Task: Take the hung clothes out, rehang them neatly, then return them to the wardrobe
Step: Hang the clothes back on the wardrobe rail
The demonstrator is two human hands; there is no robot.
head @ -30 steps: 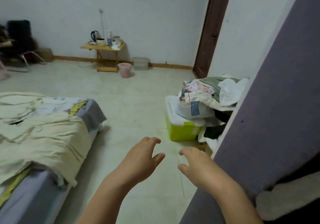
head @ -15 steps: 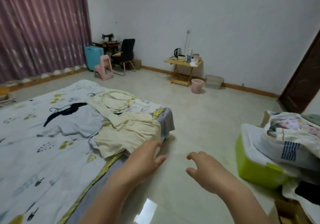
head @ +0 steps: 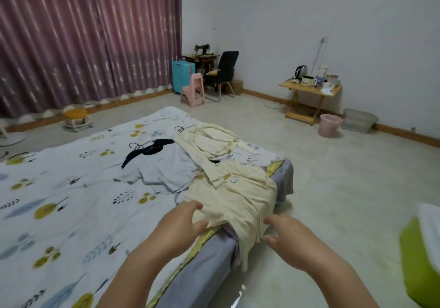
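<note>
We see the low bed with its leaf-printed white cover (head: 71, 188) filling the left. A pale yellow cotton garment (head: 233, 195) lies along its near corner, long axis running away from us, hem spilling over the edge. Since half a second ago we have closed in on it. Bare floor (head: 345, 176) lies right. Our left hand (head: 181, 226) touches the hem and our right hand (head: 288, 236) hovers beside it (fingers loosely spread, holding nothing).

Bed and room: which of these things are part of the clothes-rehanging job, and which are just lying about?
Job: cream garments, pale blue shirt, dark garment, wire hangers.

Lying about: pink stool, teal suitcase, pink bin, kettle.
</note>
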